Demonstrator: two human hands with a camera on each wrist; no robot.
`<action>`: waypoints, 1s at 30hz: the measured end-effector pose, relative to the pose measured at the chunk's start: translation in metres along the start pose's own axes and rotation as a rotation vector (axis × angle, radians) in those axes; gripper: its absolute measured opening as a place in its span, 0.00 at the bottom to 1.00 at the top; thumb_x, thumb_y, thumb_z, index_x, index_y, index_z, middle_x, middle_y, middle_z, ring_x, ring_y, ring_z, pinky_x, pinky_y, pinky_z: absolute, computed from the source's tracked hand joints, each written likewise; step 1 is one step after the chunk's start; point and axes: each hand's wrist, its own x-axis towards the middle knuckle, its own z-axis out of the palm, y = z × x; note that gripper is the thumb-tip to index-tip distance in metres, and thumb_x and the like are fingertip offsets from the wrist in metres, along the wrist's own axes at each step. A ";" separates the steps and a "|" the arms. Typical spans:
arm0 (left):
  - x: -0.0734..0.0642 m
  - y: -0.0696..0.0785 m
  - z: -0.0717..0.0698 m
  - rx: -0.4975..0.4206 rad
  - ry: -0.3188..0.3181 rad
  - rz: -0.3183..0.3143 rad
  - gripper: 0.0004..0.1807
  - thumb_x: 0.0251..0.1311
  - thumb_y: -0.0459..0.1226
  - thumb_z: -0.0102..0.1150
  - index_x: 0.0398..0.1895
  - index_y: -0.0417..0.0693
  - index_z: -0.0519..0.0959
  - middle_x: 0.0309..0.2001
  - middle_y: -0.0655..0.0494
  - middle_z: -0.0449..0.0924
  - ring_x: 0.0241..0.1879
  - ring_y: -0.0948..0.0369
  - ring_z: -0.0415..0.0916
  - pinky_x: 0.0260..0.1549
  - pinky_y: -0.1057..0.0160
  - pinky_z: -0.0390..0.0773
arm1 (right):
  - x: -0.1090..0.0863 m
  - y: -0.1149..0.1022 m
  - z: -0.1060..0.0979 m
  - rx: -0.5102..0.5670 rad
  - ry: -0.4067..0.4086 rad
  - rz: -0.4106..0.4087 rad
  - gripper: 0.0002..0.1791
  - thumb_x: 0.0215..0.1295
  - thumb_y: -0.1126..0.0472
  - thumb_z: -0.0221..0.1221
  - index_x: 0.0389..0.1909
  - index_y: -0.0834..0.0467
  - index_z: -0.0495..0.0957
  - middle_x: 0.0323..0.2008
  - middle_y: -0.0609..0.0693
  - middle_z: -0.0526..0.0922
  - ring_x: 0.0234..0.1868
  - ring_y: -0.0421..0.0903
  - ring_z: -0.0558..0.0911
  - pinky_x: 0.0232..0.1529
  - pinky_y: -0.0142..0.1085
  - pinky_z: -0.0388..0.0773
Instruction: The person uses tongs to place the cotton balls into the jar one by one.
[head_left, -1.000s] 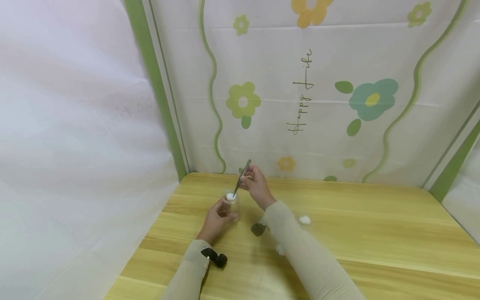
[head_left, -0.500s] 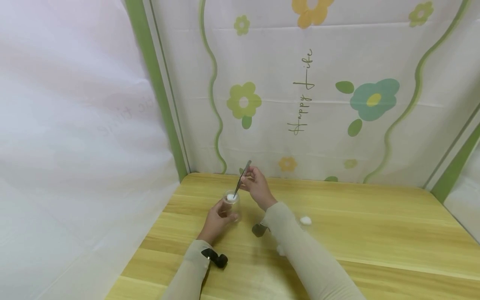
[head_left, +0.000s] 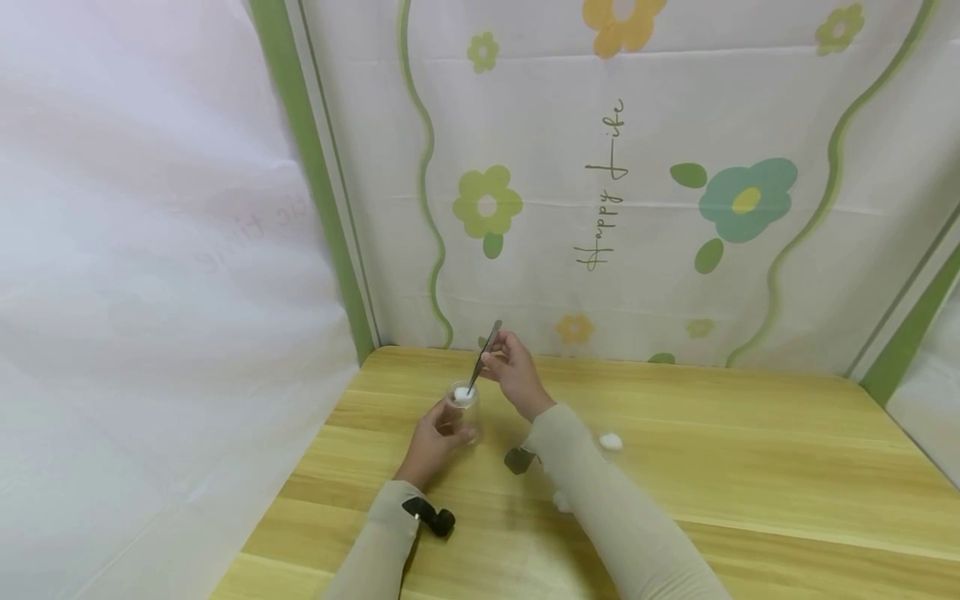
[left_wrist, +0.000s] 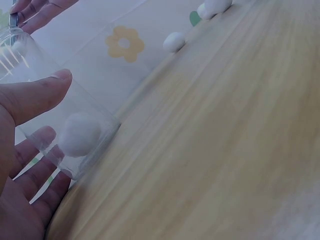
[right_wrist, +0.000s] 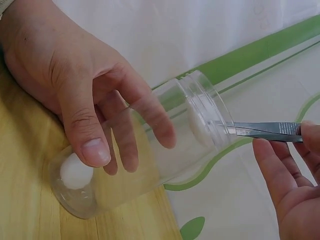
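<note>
A clear jar (right_wrist: 135,165) stands upright on the wooden table, with my left hand (head_left: 437,442) holding it between thumb and fingers. One white cotton ball (right_wrist: 76,172) lies at the jar's bottom. My right hand (head_left: 517,379) pinches grey metal tweezers (right_wrist: 267,131), which slant down into the jar's mouth. At their tips, just inside the threaded neck, sits another cotton ball (right_wrist: 200,122). The left wrist view shows my left thumb (left_wrist: 42,97) across the jar's near side, while the right hand shows only in part at the top corner.
To the right on the table (head_left: 750,467) lies a cotton ball (head_left: 611,442). Another white cotton ball (head_left: 562,500) is partly hidden by the right sleeve (head_left: 615,508). A flower-printed curtain (head_left: 637,208) hangs behind the table's back edge, and white sheeting (head_left: 150,292) closes off the left.
</note>
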 end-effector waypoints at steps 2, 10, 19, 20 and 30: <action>0.000 -0.001 0.000 0.004 0.002 -0.004 0.38 0.47 0.50 0.75 0.64 0.56 0.72 0.54 0.45 0.78 0.53 0.51 0.75 0.55 0.49 0.73 | 0.001 0.000 -0.001 -0.003 -0.001 -0.009 0.15 0.70 0.72 0.52 0.55 0.63 0.67 0.47 0.59 0.74 0.48 0.55 0.80 0.47 0.42 0.80; 0.001 -0.001 0.000 0.005 0.005 0.011 0.37 0.47 0.50 0.75 0.62 0.57 0.73 0.54 0.45 0.78 0.53 0.52 0.75 0.55 0.50 0.73 | 0.002 0.000 -0.002 0.008 0.005 -0.021 0.14 0.69 0.73 0.52 0.54 0.64 0.67 0.47 0.60 0.75 0.47 0.54 0.81 0.47 0.43 0.80; 0.001 0.000 0.000 -0.018 0.002 0.023 0.38 0.47 0.48 0.76 0.64 0.56 0.72 0.54 0.46 0.78 0.53 0.52 0.75 0.54 0.51 0.74 | 0.001 -0.002 -0.004 -0.001 -0.004 -0.033 0.14 0.70 0.72 0.53 0.54 0.63 0.67 0.49 0.59 0.75 0.49 0.54 0.80 0.48 0.42 0.80; 0.001 0.000 0.000 -0.021 0.001 0.027 0.39 0.47 0.47 0.76 0.65 0.55 0.72 0.54 0.47 0.78 0.53 0.52 0.75 0.54 0.50 0.74 | 0.001 -0.003 -0.004 -0.002 -0.006 -0.035 0.14 0.70 0.72 0.53 0.54 0.63 0.66 0.49 0.59 0.75 0.49 0.55 0.80 0.48 0.42 0.80; 0.001 -0.001 0.001 -0.024 -0.001 0.049 0.40 0.49 0.46 0.75 0.67 0.51 0.70 0.54 0.46 0.78 0.54 0.52 0.74 0.55 0.50 0.72 | 0.000 -0.003 -0.004 0.010 0.003 -0.029 0.14 0.70 0.71 0.53 0.55 0.63 0.67 0.47 0.59 0.75 0.48 0.55 0.80 0.48 0.42 0.80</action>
